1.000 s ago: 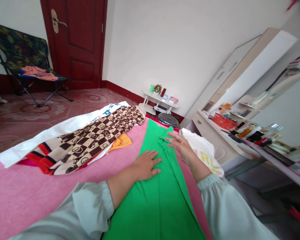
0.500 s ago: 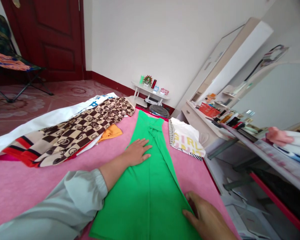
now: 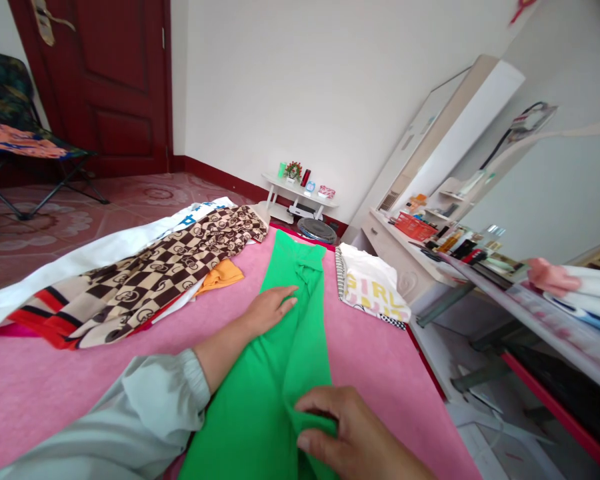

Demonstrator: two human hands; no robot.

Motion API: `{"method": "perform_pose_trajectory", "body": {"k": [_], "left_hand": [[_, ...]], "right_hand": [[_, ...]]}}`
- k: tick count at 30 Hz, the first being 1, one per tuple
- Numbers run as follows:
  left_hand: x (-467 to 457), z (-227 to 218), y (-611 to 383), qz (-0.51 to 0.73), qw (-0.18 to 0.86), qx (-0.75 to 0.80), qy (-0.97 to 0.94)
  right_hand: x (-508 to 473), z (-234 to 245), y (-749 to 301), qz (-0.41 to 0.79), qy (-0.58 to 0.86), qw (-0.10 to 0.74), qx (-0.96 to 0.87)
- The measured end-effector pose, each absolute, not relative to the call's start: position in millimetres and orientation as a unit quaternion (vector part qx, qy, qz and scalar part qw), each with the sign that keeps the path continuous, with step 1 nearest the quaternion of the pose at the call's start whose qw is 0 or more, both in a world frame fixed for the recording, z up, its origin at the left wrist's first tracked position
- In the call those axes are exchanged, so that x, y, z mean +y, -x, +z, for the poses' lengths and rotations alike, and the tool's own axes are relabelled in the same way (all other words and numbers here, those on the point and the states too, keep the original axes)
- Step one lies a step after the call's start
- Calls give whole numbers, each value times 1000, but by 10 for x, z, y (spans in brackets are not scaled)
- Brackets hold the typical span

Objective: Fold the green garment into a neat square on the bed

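Observation:
A bright green garment (image 3: 250, 407) lies lengthwise on the pink bed cover (image 3: 380, 360), its far end gathered in creases. My left hand (image 3: 271, 310) rests flat on its upper part, fingers stretched out. Lower down, my right hand (image 3: 343, 427) pinches the right edge of the green cloth between thumb and fingers, with that edge raised and turned over toward the middle. The near end of the garment runs out of the picture.
To the left lie a brown checkered garment (image 3: 145, 280), an orange cloth (image 3: 221, 275) and a white garment (image 3: 75, 267). A folded white shirt (image 3: 370, 280) sits on the right. Beyond it stands a dresser (image 3: 380, 230); a low white table (image 3: 297, 189) is by the wall.
My right hand has moved left, carrying the garment's right edge inward over the middle. My left hand stays on the cloth, nearly in place. The view has tilted slightly upward.

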State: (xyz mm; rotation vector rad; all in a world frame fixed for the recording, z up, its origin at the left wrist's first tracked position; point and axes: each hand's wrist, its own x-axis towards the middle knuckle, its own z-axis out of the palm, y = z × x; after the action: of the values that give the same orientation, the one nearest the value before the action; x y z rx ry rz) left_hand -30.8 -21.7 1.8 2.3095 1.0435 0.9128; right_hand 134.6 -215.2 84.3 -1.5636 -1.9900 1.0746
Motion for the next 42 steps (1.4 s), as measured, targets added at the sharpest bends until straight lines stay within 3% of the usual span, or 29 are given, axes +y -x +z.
{"method": "perform_pose_trajectory", "body": {"k": [3,11,16,25,33,42], "left_hand": [[-185,25,305,368,253,389,-806],[-169,35,278,354,219,387,-823],[-171,55,288,330,191,392,-837],[-164,53,279,317,184,400,-840],[-166,56,284,319,189,399,-839],[-175,72,303,332,202,398,-831]], "right_hand": [[-1756,787,-1381,439,542,176,-695],[42,778,-1714,386,627,412,-537],[692,592,-1721,406,668,429,-454],[1001,476,-1716,428,640,495,-402],[1305,797,-1392,421,540,578,-443],[1223,715,-1209,438,524,564,-463]]}}
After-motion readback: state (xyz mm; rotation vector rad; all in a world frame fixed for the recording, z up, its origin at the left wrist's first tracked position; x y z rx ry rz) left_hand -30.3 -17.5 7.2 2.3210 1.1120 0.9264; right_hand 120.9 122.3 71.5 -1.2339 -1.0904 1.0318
